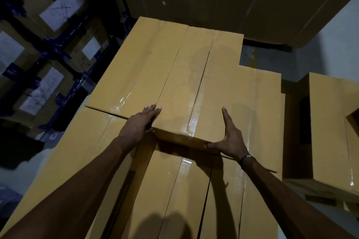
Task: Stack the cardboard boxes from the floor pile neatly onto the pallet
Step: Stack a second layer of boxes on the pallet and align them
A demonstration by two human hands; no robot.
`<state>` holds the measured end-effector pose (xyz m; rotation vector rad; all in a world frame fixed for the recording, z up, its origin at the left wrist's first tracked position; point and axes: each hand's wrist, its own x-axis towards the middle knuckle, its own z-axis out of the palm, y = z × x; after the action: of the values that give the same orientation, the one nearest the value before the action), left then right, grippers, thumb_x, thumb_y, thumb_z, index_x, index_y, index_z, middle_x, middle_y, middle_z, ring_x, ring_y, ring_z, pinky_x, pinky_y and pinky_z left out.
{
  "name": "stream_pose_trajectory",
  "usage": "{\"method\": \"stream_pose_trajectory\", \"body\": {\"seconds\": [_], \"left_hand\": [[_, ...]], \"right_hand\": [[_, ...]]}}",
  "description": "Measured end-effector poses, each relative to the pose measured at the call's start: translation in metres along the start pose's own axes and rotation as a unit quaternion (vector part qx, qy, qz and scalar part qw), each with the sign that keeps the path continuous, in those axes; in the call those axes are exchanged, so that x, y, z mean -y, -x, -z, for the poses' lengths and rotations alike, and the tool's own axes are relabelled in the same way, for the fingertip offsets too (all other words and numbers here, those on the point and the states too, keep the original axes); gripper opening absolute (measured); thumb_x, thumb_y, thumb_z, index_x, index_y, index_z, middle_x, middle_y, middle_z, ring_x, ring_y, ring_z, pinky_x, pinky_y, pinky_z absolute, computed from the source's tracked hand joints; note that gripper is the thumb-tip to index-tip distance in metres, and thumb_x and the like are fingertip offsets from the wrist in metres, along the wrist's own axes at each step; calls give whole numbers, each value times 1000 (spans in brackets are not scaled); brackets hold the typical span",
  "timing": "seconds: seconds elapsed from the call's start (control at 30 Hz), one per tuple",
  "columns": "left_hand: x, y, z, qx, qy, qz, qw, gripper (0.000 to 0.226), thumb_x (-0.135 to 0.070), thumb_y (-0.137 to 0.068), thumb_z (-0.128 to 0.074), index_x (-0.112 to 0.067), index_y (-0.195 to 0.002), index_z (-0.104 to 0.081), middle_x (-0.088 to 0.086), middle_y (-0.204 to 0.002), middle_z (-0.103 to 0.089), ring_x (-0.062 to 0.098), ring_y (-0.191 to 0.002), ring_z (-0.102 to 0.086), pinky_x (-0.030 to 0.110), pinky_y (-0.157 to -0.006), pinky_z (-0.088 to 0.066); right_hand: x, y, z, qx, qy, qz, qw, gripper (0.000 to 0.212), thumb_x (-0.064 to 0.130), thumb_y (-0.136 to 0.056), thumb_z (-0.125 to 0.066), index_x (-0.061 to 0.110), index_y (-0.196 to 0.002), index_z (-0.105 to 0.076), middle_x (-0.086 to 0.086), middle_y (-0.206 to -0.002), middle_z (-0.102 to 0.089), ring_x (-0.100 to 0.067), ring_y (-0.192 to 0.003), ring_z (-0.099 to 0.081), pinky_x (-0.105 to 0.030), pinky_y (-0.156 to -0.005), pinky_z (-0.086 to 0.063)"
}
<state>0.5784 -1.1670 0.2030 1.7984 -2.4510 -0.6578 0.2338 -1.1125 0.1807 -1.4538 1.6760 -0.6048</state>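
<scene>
Cardboard fills the head view: a long taped box (182, 83) lies on top of a stack of similar boxes (171, 190), its long axis running from the near edge away toward the far wall, tilted slightly rightward. The left hand (139, 124) lies flat on the box's near left corner, fingers together and extended. The right hand (231, 137) presses the near right corner, fingers straight along the side, thumb spread across the near end face. A dark wristband (245, 159) circles the right wrist. Another box (330, 134) sits lower to the right; labelled cartons (50, 44) stand at left.
</scene>
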Motion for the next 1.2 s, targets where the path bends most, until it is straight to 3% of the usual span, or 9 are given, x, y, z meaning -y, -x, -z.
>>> {"method": "stream_pose_trajectory", "body": {"seconds": [0.57,0.63,0.67,0.73,0.8,0.93,1.03,1.1,1.2], "left_hand": [[-15,-3,3,0,11,33,999,93,12,-84,-71,-27,-160,-33,2,-168,-23,30,-155,-24,50,-119,-36],[-18,-4,4,10,11,44,999,93,13,-85,-69,-28,-161,-31,1,-169,-21,29,-156,-21,49,-120,-35],[-18,-5,4,14,7,48,999,93,14,-87,-66,-28,-161,-30,1,-169,-20,29,-156,-21,49,-120,-35],[-19,-3,3,14,3,47,999,90,18,-90,-56,-28,-162,-28,1,-170,-18,29,-156,-19,49,-120,-33],[-22,0,4,9,-1,40,999,84,18,-94,-46,-26,-162,-27,3,-170,-18,30,-156,-21,48,-121,-32],[-37,9,18,22,-12,53,998,62,13,-96,-49,-17,-151,-48,10,-162,-38,34,-141,-48,45,-114,-43],[-48,23,37,29,-17,52,998,37,-4,-94,-66,-20,-127,-61,10,-132,-66,25,-112,-67,42,-94,-58],[-57,34,57,6,-23,36,999,42,-11,-92,-72,-17,-132,-61,7,-129,-67,22,-109,-67,38,-91,-58],[-78,55,100,-26,-55,-2,998,40,-25,-95,-72,-20,-133,-60,4,-134,-64,22,-119,-61,38,-94,-53]], "right_hand": [[2,-2,1,20,33,-22,999,153,17,-57,-101,40,-162,8,2,-171,-10,-31,-156,-16,-49,-122,-31],[-1,-2,0,25,55,-31,998,153,11,-60,-98,46,-159,13,-5,-171,-11,-38,-149,-34,-41,-108,-48],[-4,-1,-1,27,61,-38,997,152,7,-62,-95,49,-158,15,-8,-171,-13,-40,-136,-49,-32,-91,-56],[-9,2,-5,31,61,-48,996,146,-2,-67,-86,50,-157,15,-11,-169,-21,-32,-103,-66,-17,-61,-50],[-10,8,-6,30,57,-43,997,140,-7,-69,-81,47,-159,11,-8,-167,-26,-36,-108,-65,-14,-54,-47],[-6,28,-1,28,44,-44,998,121,-11,-73,-77,33,-164,-10,-1,-167,-27,-34,-140,-45,-5,-77,-49],[6,45,7,21,22,-54,998,105,-6,-72,-81,25,-160,-32,-1,-162,-37,-30,-141,-46,-34,-104,-52],[22,58,15,9,5,-58,998,95,-1,-73,-82,25,-155,-41,-2,-158,-43,-31,-133,-54,-38,-100,-55],[59,87,36,-16,-10,-48,999,84,2,-77,-79,23,-152,-46,-4,-155,-46,-29,-130,-56,-28,-92,-53]]}}
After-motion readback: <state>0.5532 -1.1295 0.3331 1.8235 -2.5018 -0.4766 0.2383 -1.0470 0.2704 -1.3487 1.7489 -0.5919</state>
